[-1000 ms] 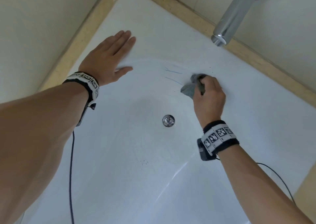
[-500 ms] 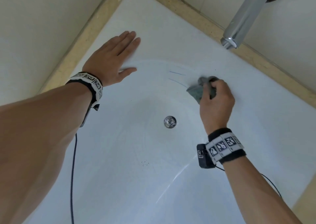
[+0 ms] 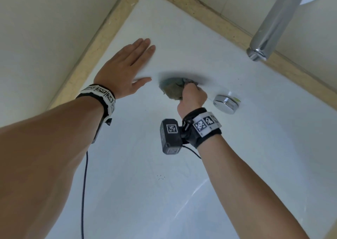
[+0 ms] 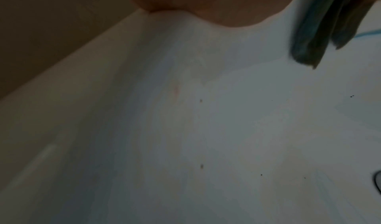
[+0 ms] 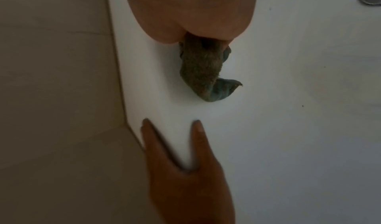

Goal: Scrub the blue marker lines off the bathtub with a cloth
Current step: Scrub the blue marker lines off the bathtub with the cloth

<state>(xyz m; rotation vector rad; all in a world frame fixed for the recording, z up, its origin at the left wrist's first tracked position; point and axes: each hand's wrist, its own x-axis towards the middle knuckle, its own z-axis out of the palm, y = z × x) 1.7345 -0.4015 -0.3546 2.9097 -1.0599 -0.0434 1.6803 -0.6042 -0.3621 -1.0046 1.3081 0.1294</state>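
Bathtub [image 3: 209, 38], white, interior viewed from above: right hand [image 3: 193, 97] fisted around grey-green cloth [image 3: 172, 90], bunched and pressed on the tub wall just left of the chrome overflow cap [image 3: 226, 103]. Left hand [image 3: 122, 71] beside the cloth, fingers straight, flat on the tub. Blue marker line [image 4: 369, 33] emerging from under the cloth; chrome spout [image 3: 273, 21] overhanging beyond
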